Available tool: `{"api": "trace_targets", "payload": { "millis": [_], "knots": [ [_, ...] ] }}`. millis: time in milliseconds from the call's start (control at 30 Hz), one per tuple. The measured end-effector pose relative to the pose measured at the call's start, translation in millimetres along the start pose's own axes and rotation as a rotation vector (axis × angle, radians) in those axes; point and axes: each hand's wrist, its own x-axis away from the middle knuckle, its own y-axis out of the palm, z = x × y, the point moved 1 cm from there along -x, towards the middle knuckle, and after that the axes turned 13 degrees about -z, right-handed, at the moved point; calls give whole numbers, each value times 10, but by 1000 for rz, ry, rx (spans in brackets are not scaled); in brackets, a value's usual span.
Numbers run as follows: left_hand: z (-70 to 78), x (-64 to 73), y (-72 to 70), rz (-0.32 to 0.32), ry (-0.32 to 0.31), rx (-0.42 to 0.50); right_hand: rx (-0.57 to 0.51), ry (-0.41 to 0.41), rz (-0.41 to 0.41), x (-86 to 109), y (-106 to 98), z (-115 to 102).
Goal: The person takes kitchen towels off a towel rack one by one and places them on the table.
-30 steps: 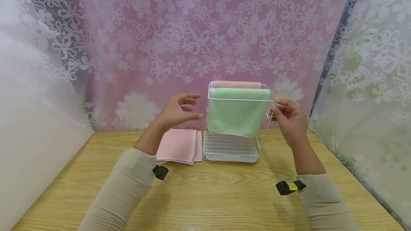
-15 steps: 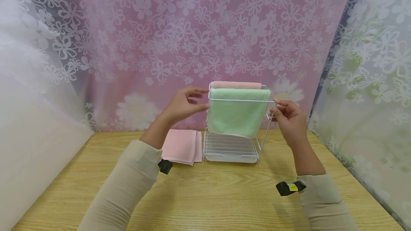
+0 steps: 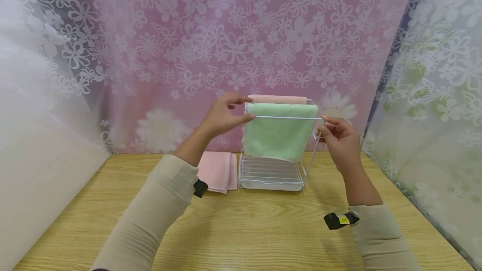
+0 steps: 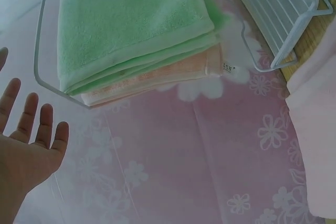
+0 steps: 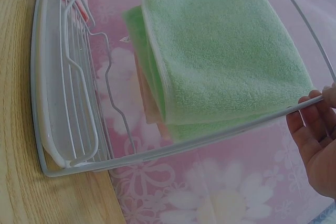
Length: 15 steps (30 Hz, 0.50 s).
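Small printed tag [image 4: 228, 67] on peach towel [image 4: 163, 74] is caught in left wrist view, hidden in head view. Green towel [image 3: 280, 133], folded, plush, pale-edged, is hung on white wire rack [image 3: 286, 117] before peach one; rack is stood on table [image 3: 248, 229]. Rack's upper right corner is pinched by right hand [image 3: 342, 139]; left hand [image 3: 223, 116] is held fingers extended at left end, contact unclear. Tag print, yellow wrist label [image 3: 344, 219] can't be read.

One towel [image 3: 278, 138] is green, the rack [image 3: 288, 118] white, the backdrop [image 3: 233, 45] floral pink

The right grip [image 5: 318, 156], partly cropped, appears to pinch the white wire rack [image 5: 142, 157] beside a green towel [image 5: 220, 51].
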Motion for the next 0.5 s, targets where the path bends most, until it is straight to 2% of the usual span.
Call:
{"api": "trace_targets", "payload": {
  "millis": [233, 500],
  "knots": [
    [35, -97, -15, -27, -4, -47, 15, -6, -1, 3, 3, -2],
    [71, -225, 10, -66, -56, -62, 27, -5, -6, 5, 1, -8]
  ]
}}
